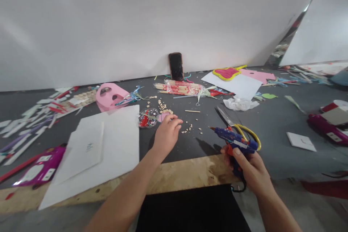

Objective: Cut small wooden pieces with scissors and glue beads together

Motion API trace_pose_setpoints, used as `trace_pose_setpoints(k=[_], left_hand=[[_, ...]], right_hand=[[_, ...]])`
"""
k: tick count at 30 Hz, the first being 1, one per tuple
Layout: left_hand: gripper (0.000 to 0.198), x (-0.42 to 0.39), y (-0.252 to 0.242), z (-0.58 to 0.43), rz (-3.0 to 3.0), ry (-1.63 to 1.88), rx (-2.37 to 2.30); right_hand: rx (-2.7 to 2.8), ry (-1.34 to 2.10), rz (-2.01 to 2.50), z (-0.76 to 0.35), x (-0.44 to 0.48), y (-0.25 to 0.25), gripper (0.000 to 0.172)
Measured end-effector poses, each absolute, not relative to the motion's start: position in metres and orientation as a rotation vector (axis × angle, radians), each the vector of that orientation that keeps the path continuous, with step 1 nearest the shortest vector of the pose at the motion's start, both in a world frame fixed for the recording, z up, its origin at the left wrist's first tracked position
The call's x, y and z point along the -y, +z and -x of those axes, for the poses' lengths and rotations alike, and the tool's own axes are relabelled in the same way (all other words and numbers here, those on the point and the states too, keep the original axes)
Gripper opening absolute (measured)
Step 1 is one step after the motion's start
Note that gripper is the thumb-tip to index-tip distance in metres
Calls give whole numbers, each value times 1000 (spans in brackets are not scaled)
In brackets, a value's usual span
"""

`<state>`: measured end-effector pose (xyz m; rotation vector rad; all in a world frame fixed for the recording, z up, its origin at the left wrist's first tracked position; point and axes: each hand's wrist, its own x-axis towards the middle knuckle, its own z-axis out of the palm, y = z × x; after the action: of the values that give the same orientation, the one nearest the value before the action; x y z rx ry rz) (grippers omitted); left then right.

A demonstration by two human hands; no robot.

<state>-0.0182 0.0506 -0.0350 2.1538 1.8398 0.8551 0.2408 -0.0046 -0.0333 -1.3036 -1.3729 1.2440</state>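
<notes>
My right hand (251, 166) grips a blue hot glue gun (236, 138), its nozzle pointing left over the table. Stretched forward over the table, my left hand (168, 132) has loosely bent fingers, slightly apart, with nothing visible in them. Just beyond it lies a small pink piece (163, 117), partly covered by the hand, beside a round clear tray (148, 118) of small dark and white bits. Tiny pale wooden pieces (187, 129) are scattered right of my left hand, and more lie in a heap (163, 107) behind it. Scissors (244, 130) with yellow handles lie behind the glue gun.
A phone (176, 66) leans against the white partition (136, 29). Wrapped sticks (179, 87) lie before it. White sheets (122, 141), a pink mask-like cutout (110, 96) and a purple case (40, 166) are on the left. Crumpled tissue (240, 104) and another purple case (324, 127) are right.
</notes>
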Motion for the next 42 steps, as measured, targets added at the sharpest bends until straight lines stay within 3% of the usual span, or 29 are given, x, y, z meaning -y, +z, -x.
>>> trace_pose_setpoints(k=[7, 10, 14, 22, 26, 31, 42], left_hand=[[17, -67, -12, 5, -2291, 633, -1750], [28, -76, -10, -8, -2355, 588, -1655], [15, -82, -17, -31, -2416, 456, -1529], [15, -78, -12, -34, -2333, 516, -1516], [9, -60, -9, -14, -1686, 849, -1394], [17, -40, -21, -1, -916, 1099, -1034], [18, -32, -27, -3, -671, 1061, -916]], right_hand=[[1428, 1227, 1305, -242, 6, -35, 36], [1408, 1235, 1294, -243, 7, -36, 36], [1388, 1232, 1279, -242, 7, -35, 35], [1393, 1271, 1209, -244, 8, -34, 31], [1347, 1290, 1167, -238, 14, -36, 31], [1226, 1423, 1028, -212, 24, -35, 34], [1370, 1294, 1052, -212, 21, -39, 46]])
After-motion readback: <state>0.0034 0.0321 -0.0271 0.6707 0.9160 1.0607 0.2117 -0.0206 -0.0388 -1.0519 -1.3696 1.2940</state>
